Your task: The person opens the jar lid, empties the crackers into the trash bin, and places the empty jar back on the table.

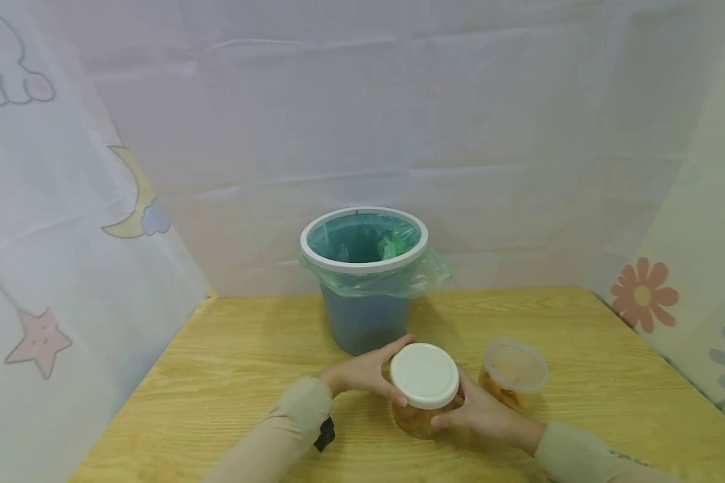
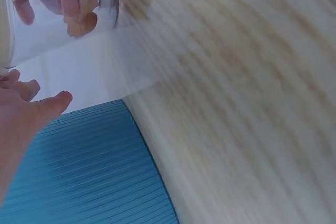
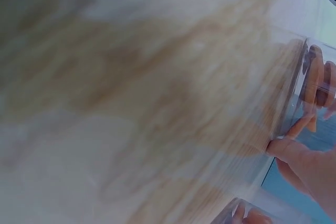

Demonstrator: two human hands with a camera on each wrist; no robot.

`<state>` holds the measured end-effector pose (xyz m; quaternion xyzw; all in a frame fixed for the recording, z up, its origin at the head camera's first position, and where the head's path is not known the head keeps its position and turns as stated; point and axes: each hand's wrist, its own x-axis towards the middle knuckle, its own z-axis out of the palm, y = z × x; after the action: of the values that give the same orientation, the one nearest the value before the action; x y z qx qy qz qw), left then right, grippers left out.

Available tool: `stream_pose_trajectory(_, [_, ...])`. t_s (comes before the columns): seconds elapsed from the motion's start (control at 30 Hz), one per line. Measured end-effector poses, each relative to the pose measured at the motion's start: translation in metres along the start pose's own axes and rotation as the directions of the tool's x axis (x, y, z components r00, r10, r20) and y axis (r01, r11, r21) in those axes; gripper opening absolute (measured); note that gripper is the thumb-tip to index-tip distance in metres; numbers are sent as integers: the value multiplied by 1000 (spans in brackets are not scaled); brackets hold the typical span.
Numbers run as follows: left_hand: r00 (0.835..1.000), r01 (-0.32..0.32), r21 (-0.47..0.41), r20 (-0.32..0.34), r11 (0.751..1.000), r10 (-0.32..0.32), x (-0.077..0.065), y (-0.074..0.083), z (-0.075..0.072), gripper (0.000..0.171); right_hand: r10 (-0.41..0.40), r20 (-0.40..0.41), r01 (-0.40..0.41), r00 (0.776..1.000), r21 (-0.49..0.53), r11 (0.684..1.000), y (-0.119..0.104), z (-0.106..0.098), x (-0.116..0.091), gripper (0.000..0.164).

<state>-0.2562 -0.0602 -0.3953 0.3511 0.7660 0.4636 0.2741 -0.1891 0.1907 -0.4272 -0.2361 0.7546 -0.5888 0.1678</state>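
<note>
Both hands hold a clear round jar with a white lid point(image 1: 424, 374) above the front part of the table. My left hand point(image 1: 368, 371) spans the left side of the lid, thumb in front and a finger behind. Lower on the right side, my right hand point(image 1: 483, 410) grips the jar's body, its thumb at the front. Orange-brown pieces show through the jar's wall point(image 2: 79, 24) in the left wrist view. The right wrist view has the right thumb point(image 3: 291, 149) at the jar's bottom edge. Just right of the jar stands a clear tub point(image 1: 515, 376) with orange pieces inside.
Behind the hands, a blue bin point(image 1: 368, 315) with a white rim and green liner bag stands on the wood-grain table point(image 1: 235, 355). A small black device point(image 1: 325, 435) is by the left cuff. Printed cloth walls point(image 1: 362, 121) close in the back and sides.
</note>
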Motion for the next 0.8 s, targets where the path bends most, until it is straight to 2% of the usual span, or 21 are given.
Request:
stream_pose_trajectory(0.13, [1000,-2,-14,-24,1000,2,-1,0,2,107,6,-30,-7,1000,-26,1000,-1,0,0,104])
stream_pose_trajectory(0.33, [997,-5,-17,-77,1000,4,-3,-3,5,102,-18,-26,17,999,-29,999,0,2,0,103])
stream_pose_trajectory(0.57, [991,-13,-16,-130,1000,11,-5,-4,11,102,5,-39,-5,999,-19,1000,0,2,0,104])
stream_pose_trajectory(0.8, [984,-24,-34,-177,999,18,-6,-6,17,101,-13,-22,13,1000,-2,1000,0,1,0,103])
